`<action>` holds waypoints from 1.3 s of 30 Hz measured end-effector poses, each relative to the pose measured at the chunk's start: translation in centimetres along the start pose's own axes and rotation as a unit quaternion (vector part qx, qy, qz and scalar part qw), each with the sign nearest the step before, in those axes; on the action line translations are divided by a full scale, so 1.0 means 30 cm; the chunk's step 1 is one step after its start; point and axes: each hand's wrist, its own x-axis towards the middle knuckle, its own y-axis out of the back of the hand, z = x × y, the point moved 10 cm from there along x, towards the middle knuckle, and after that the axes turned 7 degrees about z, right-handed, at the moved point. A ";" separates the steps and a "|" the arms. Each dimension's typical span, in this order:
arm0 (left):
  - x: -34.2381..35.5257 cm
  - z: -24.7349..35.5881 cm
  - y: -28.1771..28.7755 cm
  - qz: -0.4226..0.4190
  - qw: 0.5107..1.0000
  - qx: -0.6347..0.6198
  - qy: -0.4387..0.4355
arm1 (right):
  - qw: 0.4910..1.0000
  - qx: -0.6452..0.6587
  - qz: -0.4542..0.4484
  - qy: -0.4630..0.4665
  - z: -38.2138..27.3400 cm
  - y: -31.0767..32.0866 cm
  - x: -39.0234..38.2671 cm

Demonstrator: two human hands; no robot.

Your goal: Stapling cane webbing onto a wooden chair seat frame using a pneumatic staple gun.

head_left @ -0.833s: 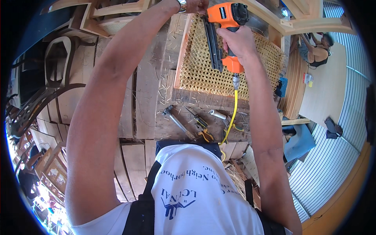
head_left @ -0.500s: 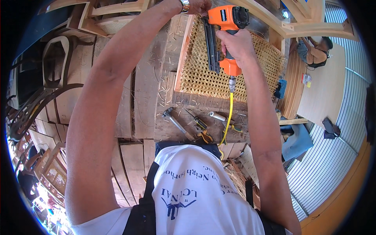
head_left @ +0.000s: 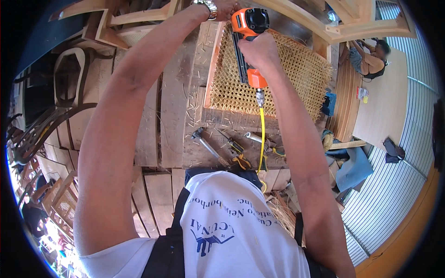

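Note:
My right hand (head_left: 259,48) is shut on an orange-and-black pneumatic nail gun (head_left: 250,21), with a metal coupling and yellow hose (head_left: 262,125) trailing toward me. The gun lies over the upper left part of a woven cane panel (head_left: 292,69) with a light wooden edge strip. My left hand (head_left: 224,9), below a metal watch, is at the panel's top left corner beside the gun's head; its fingertips are too obscured to read. On the worn bench (head_left: 194,116) below the panel lie a hammer (head_left: 208,148), a screwdriver (head_left: 234,144), yellow pliers (head_left: 241,161) and a white cylinder (head_left: 255,137).
Pale wooden frames (head_left: 361,30) arch across the top. A dark chair (head_left: 69,76) is at left. A co-worker (head_left: 371,62) sits at right near a pale board (head_left: 380,106), blue cloth (head_left: 352,169) and a corrugated metal sheet (head_left: 380,208). Loose staples or nails litter the bench.
My right hand and the nail gun have moved left, toward the panel's upper left corner, with the hose following. My left hand has shifted slightly left.

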 end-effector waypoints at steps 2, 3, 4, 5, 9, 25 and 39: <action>-0.018 -0.004 0.009 0.015 0.998 -0.058 0.013 | 0.987 0.109 -0.093 -0.071 0.064 -0.024 -0.002; -0.085 -0.062 -0.016 0.087 0.994 -0.064 0.030 | 0.984 0.148 -0.086 -0.045 0.047 -0.024 -0.003; -0.158 -0.111 -0.019 0.166 0.979 -0.116 0.017 | 0.980 0.168 -0.099 -0.043 0.037 -0.030 -0.015; -0.182 -0.097 0.027 0.226 0.957 -0.169 0.064 | 0.977 0.180 -0.092 -0.059 0.078 0.013 -0.028; -0.415 -0.076 -0.021 0.312 0.852 -0.302 0.292 | 0.978 0.173 -0.103 -0.050 0.148 0.134 -0.098; -0.436 0.032 -0.174 0.379 0.720 -0.378 0.442 | 0.978 -0.076 -0.144 0.133 0.012 0.136 0.066; -0.439 0.060 -0.247 0.375 0.631 -0.491 0.470 | 0.966 -0.059 -0.171 0.184 -0.001 0.051 0.166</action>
